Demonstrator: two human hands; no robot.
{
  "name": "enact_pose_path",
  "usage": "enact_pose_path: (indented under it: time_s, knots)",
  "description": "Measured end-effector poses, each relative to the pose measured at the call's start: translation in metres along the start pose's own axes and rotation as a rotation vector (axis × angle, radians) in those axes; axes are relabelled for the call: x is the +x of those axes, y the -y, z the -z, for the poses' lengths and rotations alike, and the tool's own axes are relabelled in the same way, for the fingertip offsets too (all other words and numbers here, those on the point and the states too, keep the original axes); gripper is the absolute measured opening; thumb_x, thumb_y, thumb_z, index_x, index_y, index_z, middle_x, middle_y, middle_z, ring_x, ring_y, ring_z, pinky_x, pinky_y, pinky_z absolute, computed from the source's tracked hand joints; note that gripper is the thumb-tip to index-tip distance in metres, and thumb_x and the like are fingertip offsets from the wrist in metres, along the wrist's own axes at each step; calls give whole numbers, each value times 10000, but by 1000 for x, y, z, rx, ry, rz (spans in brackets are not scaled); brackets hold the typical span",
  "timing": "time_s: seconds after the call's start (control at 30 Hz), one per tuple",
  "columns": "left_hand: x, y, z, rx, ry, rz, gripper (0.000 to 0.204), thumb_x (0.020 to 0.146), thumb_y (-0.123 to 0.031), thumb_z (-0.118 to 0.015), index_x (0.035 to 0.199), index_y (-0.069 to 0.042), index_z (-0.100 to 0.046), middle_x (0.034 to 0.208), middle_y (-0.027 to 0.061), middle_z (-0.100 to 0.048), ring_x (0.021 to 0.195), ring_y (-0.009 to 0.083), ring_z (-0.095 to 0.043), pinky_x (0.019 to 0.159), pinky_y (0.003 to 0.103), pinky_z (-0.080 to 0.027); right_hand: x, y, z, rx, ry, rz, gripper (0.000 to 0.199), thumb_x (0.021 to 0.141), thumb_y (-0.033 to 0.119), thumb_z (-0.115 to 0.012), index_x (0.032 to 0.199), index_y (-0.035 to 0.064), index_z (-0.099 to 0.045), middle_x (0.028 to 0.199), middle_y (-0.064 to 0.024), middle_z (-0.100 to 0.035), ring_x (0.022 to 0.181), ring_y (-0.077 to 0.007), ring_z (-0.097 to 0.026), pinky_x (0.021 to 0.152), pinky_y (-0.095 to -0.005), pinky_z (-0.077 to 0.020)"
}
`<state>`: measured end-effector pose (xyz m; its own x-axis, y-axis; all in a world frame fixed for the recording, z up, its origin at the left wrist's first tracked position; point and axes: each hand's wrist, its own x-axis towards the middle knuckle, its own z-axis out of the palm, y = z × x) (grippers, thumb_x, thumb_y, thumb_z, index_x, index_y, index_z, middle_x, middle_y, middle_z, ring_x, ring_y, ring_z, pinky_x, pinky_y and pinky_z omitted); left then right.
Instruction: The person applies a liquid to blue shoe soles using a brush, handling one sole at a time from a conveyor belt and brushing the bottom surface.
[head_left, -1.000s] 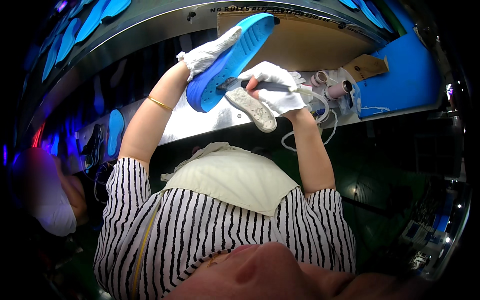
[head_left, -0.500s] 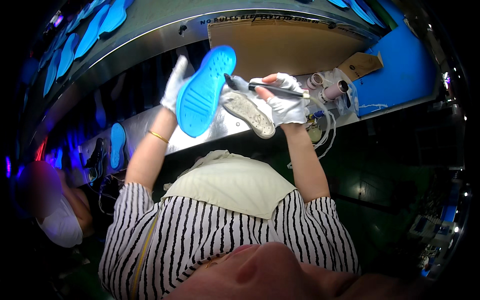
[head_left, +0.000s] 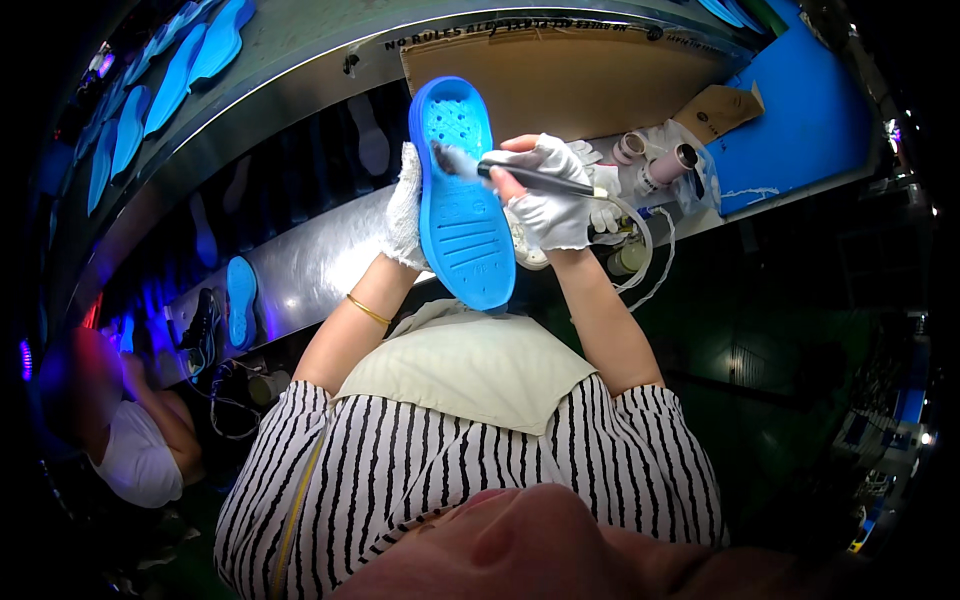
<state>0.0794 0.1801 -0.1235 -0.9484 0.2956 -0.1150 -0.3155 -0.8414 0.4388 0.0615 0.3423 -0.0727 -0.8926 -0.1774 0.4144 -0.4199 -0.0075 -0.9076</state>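
In my gloved left hand (head_left: pixel 404 215) is a bright blue shoe sole (head_left: pixel 466 235), gripped by its left edge and standing with its ridged, perforated face toward me. My right hand (head_left: pixel 550 200), in a white glove with bare fingertips, closes round a black-handled brush (head_left: pixel 540 180) fed by a pale hose. The dark brush tip lies over the upper part of the sole and appears to touch it, though it is slightly blurred. Behind the blue sole, a pale sole (head_left: pixel 530 252) on the metal bench (head_left: pixel 305 240) is mostly hidden.
Another blue sole (head_left: pixel 241 303) and a dark shoe (head_left: pixel 203 325) are farther left. Several blue soles lie on the belt (head_left: pixel 310 35) beyond a metal rail. A cardboard sheet (head_left: pixel 540 85) leans behind. Pink-white spools (head_left: pixel 672 166) and hoses (head_left: pixel 640 225) are at right; a co-worker (head_left: pixel 140 450) sits lower left.
My left hand has brought the blue sole rightward and turned its face more toward me. The brush has shifted slightly left, now over the sole. The pale sole has become mostly covered.
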Motion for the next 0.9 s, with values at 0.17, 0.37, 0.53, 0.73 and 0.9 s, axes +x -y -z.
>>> enact_pose_path:
  time_s: [0.17,0.37,0.53,0.73,0.9]
  knots:
    - [9,-4,-10,11,45,-68,792,865,-659,-370,1377,-58,-322,1295,201,-471,1126,336,-526,955,452,-455,-6,-3,-6,-138,96,384,270,743,-67,-677,988,20,-608,857,-50,-648,747,-98,-620,692,-231,-501]
    - [11,-13,-9,38,100,-118,780,876,-663,-328,1376,-65,-336,1298,209,-472,1144,351,-515,967,484,-439,-13,3,-8,-170,88,401,285,735,-48,-688,999,22,-607,828,-51,-653,750,-90,-630,690,-223,-503]
    - [12,-22,-13,3,94,-136,770,860,-669,-371,1345,-70,-387,1234,180,-528,1094,336,-552,930,473,-471,-24,16,-6,-66,282,231,296,738,-49,-687,1012,24,-602,832,-59,-665,742,-94,-637,683,-225,-508]
    - [0,-22,-26,-133,170,-132,899,800,-737,-389,1396,-69,-312,1334,188,-446,1202,359,-462,973,499,-428,-8,13,3,44,107,93,241,747,-24,-702,964,21,-608,819,-53,-663,719,-71,-610,654,-216,-497]
    - [-9,-11,-44,33,165,-164,922,805,-760,-310,1421,-75,-270,1379,182,-400,1245,352,-424,1010,473,-402,-6,10,5,194,106,80,165,767,-58,-675,884,19,-588,884,-84,-649,786,-107,-617,701,-236,-504]
